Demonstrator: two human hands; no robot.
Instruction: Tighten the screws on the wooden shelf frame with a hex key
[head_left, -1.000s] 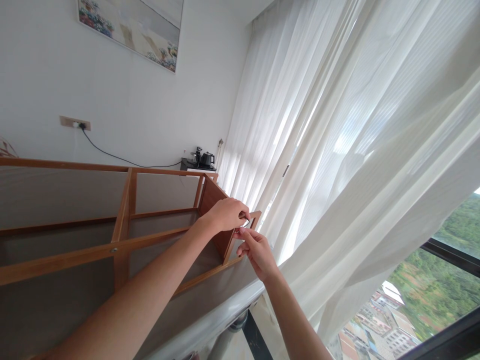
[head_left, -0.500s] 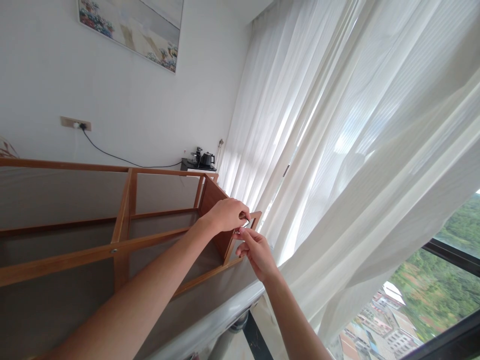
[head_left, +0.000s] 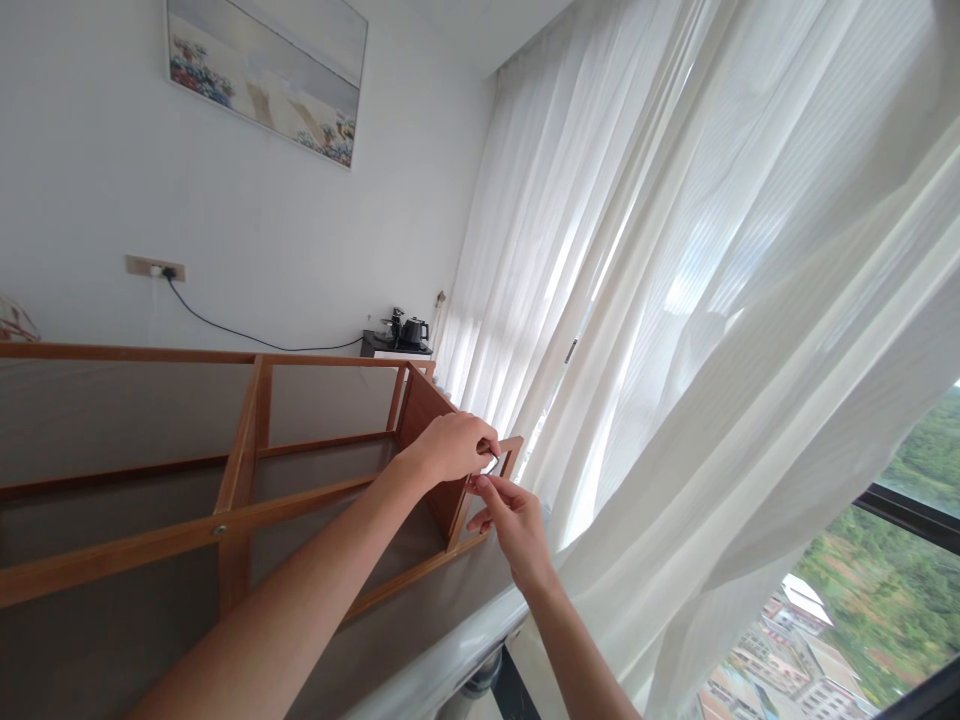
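Head view: left hand (head_left: 450,448) and right hand (head_left: 508,518) pinch wooden frame (head_left: 240,440) corner.

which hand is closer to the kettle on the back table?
Left. The left hand grips the far corner of the wooden frame, just below and right of the kettle in the head view. The right hand sits lower and further right, beside the curtain.

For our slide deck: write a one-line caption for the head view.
Left hand and right hand pinch a small metal piece at a wooden frame's corner beside sheer curtains.
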